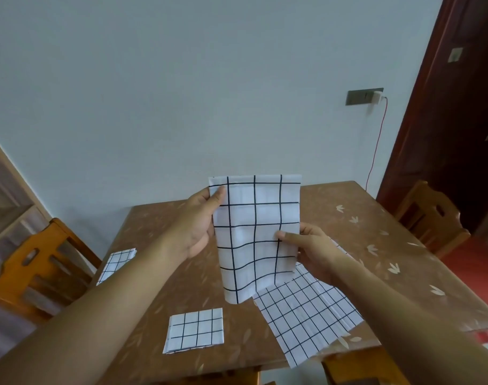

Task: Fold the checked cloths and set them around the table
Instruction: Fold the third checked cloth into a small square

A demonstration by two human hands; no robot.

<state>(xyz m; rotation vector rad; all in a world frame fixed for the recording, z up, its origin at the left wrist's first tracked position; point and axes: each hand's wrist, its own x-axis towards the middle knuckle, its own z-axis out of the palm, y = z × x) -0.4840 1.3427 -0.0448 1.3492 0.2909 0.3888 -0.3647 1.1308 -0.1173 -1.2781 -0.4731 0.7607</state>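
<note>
A white cloth with a black check (255, 234) hangs upright in the air above the brown table (362, 218), folded over once at its top edge. My left hand (201, 220) pinches its upper left edge. My right hand (306, 245) grips its right edge lower down. Under it, an unfolded checked cloth (306, 312) lies flat and reaches the table's front right edge. A small folded checked cloth (195, 330) rests near the front edge. Another folded checked cloth (116, 263) lies at the table's left edge.
An orange wooden chair (40, 270) stands at the left side of the table, a second chair (431, 215) at the right, and part of a third chair (359, 368) at the front right. A dark door (459, 107) is behind on the right.
</note>
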